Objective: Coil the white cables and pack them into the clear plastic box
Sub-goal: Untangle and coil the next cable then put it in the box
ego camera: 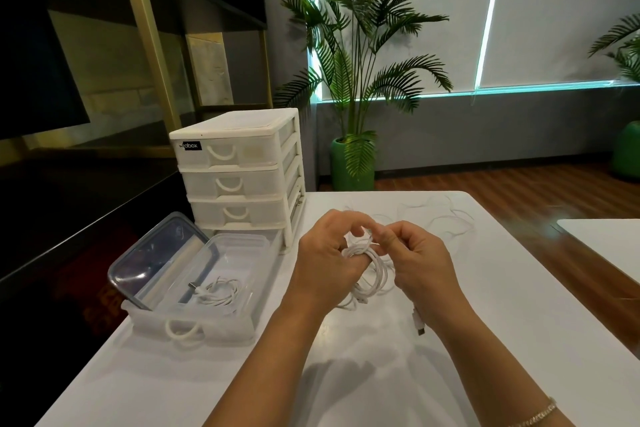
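A white cable (372, 274) hangs in several loops between my two hands above the white table (381, 374). My left hand (329, 260) grips the top of the loops, fingers curled round them. My right hand (415, 263) pinches the strand at the top of the coil, and the cable's plug end (419, 322) dangles below that wrist. The clear plastic box (242, 253) stands open to the left, with one coiled white cable (218, 293) inside it. Its clear lid (156, 253) leans against the box's left side. More loose white cables (446, 222) lie on the table beyond my hands.
A white drawer unit (239, 170) with three drawers stands behind the box; a pulled-out drawer (194, 326) sits under the box. The table's left edge drops to a dark floor. A potted palm (356, 80) stands beyond the far edge. Another white table (602, 246) is at right.
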{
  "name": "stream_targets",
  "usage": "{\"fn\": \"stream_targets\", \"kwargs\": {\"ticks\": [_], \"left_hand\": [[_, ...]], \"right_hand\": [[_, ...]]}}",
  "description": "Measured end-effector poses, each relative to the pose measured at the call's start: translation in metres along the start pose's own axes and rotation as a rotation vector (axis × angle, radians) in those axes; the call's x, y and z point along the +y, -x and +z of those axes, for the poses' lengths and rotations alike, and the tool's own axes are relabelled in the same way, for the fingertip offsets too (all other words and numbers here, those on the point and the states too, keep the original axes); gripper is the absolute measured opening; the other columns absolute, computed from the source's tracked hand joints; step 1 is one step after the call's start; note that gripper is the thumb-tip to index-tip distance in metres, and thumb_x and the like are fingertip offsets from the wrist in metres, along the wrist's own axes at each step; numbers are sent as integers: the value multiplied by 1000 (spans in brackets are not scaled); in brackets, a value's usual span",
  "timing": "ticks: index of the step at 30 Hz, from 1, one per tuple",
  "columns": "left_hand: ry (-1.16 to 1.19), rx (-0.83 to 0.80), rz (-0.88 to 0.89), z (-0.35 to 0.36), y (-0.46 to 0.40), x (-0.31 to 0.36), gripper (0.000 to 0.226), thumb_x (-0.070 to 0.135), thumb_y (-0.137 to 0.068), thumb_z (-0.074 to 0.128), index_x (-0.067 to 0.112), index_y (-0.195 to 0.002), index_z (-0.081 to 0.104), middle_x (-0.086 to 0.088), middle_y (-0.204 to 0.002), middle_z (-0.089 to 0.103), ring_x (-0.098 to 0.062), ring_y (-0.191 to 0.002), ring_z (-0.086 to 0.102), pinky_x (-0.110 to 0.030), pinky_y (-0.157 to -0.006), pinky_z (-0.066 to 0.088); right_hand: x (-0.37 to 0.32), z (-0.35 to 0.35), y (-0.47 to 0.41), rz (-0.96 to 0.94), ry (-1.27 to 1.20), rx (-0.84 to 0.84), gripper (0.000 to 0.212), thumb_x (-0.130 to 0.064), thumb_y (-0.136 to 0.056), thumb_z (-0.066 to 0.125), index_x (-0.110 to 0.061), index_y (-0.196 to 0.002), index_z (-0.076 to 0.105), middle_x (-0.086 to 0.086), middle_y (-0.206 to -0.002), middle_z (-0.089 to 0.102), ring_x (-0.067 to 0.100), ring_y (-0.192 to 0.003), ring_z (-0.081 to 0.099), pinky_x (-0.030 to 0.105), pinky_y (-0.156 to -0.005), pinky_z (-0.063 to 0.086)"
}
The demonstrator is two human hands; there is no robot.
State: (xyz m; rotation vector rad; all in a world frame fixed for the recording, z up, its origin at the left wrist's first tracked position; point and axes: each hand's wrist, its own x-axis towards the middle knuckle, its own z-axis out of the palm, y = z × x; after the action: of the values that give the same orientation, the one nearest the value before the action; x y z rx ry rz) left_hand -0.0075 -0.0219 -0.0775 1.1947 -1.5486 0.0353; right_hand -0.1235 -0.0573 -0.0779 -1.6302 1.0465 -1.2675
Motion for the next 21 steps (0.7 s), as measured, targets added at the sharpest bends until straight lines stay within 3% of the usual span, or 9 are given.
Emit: {"fn": "stream_targets", "kwargs": {"ticks": [4,8,11,13,16,19,21], "left_hand": [[-62,63,94,3,0,-4,6,10,-69,68,6,-74,69,11,-78,54,0,-61,50,1,-59,40],[-50,54,68,4,1,-3,10,15,-71,67,6,-70,64,14,-71,52,-3,-57,50,-3,-57,43],[-53,95,10,3,0,-4,12,17,-72,67,11,-66,58,21,-65,46,-10,-56,50,-4,-53,41],[-87,148,-45,1,0,-5,21,12,-73,70,16,-65,51,19,-63,43,-11,-52,46,-3,-52,40],[-137,216,-134,-1,0,-4,27,5,-75,71,16,-65,48,16,-63,41,-9,-53,45,0,-55,40],[-149,248,-167,-2,-2,-4,29,0,-75,69,15,-63,47,14,-63,40,-9,-53,41,-1,-54,38],[-135,241,-204,-2,-2,-4,32,-2,-75,67,17,-61,45,12,-63,42,-10,-54,40,-3,-52,38]], "right_hand": [[1,0,-2,70,-54,-19,23,-37,-91,51,-22,-75,60,-7,-72,62,7,-63,51,23,-60,41],[3,1,-2,60,23,5,16,-36,-92,49,-26,-81,57,-11,-82,61,12,-82,59,28,-74,50],[4,1,-1,-82,262,51,5,-31,-91,54,-27,-88,54,-14,-86,57,10,-85,56,21,-72,47],[5,2,1,-296,414,161,3,-27,-87,62,-24,-87,60,-8,-89,60,10,-86,52,18,-72,41],[7,6,3,-546,465,276,19,-32,-82,60,-15,-82,68,-1,-84,69,9,-79,50,23,-72,39],[2,9,8,-582,380,219,33,-43,-85,48,-17,-82,68,-15,-78,61,1,-69,49,34,-70,44],[2,10,10,-559,372,130,32,-47,-82,54,-19,-90,67,-17,-80,60,-4,-70,48,35,-71,46]]}}
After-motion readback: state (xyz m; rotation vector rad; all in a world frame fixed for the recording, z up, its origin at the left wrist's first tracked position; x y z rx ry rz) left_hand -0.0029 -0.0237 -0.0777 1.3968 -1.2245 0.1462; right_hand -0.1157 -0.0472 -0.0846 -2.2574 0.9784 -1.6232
